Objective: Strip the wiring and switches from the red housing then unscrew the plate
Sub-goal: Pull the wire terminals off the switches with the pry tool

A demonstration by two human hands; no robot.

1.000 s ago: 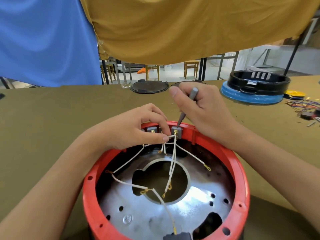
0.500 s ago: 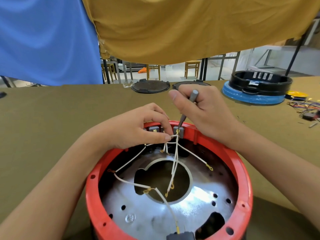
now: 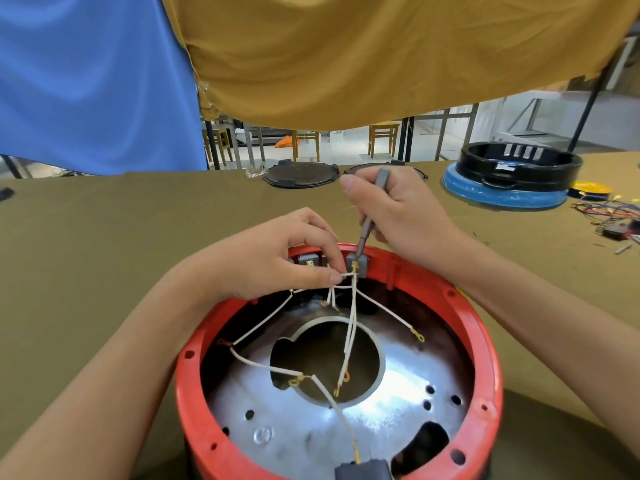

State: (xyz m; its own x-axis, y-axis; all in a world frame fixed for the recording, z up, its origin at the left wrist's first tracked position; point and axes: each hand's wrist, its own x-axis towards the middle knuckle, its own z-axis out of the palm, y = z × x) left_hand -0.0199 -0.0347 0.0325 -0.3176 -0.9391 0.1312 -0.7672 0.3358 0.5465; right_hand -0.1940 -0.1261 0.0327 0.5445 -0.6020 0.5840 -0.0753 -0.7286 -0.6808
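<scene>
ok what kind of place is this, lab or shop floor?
Likely an appliance teardown workshop: an opened round red plastic housing on a cloth-covered bench, a pile of stripped coloured wires at right, and a stacked black and blue appliance shell behind.

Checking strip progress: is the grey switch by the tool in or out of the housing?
In: grey switch sits in the red housing rim, wire attached.

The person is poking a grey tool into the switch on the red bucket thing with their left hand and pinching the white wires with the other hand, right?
Almost. The head view shows the hands swapped: the right hand holds the grey tool against the switch on the red housing, while the left hand pinches the white wires.
</scene>
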